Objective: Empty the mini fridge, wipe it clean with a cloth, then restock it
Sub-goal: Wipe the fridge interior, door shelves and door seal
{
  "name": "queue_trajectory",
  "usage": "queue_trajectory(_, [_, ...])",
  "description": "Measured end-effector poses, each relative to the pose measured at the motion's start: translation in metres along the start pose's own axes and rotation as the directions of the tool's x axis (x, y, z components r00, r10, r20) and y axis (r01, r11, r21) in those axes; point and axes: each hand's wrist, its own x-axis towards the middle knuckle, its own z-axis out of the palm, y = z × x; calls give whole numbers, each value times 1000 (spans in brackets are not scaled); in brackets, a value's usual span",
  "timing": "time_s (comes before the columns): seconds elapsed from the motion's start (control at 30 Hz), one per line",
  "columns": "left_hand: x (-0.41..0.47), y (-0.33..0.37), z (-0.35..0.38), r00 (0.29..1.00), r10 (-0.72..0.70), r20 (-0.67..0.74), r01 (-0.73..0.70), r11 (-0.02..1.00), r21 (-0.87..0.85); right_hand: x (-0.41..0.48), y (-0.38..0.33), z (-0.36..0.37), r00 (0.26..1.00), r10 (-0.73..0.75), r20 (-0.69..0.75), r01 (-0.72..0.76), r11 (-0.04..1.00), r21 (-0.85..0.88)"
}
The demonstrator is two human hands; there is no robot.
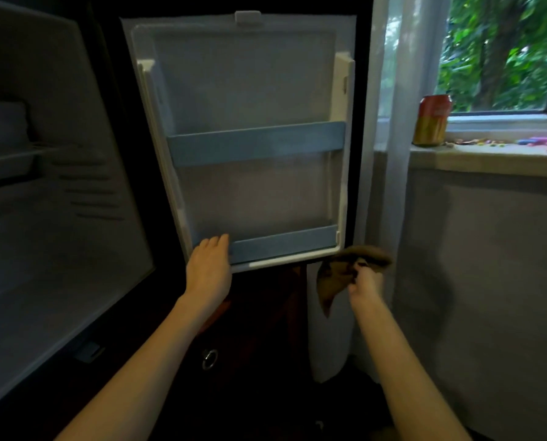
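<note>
Pinched the brown cloth [339, 275] in the curled fingers of the right hand [366, 281], just below the lower right corner of the open fridge door [249, 74]; judged it soft, light and limp, better gathered into a pad in the palm than dragged by an edge. Laid the left hand [208, 262] flat with straight fingers on the door's lower left corner, at the end of the lower rail [284, 245], probably steadying it. Found nothing behind that rail or the upper rail [256, 143], nor in the visible fridge cavity [59, 233]; saw a can [432, 120] well apart on the windowsill [494, 155].
</note>
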Motion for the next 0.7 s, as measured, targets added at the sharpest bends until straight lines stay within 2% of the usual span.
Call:
queue_trajectory(0.17, [-3,-2,-2,1000,22,-7,-22,999,25,-16,4,24,988,-74,134,52,985,166])
queue_trajectory(0.27, [-3,0,0,1000,27,-12,-26,999,37,-21,12,27,996,-69,63,60,989,135])
queue_trajectory(0.33, [-3,1,2,1000,23,0,-23,998,50,-26,28,27,996,-7,91,0,997,72])
queue_trajectory(0.4, [-3,0,5,1000,29,-9,-29,998,50,-39,53,29,966,93,243,-85,995,-46])
queue_trajectory(0.47, [-7,-3,7,999,50,-17,-49,999,16,-51,80,24,897,166,410,-74,970,-231])
queue_trajectory(0.57, [-34,-5,4,994,67,-91,-89,960,-265,-58,88,-3,776,233,586,81,885,-459])
queue_trajectory(0.63, [-63,1,7,988,81,-134,-133,889,-438,-48,81,-24,671,262,694,307,754,-581])
queue_trajectory(0.7, [-87,9,23,996,63,-56,-84,812,-578,-38,73,-40,580,203,789,565,597,-569])
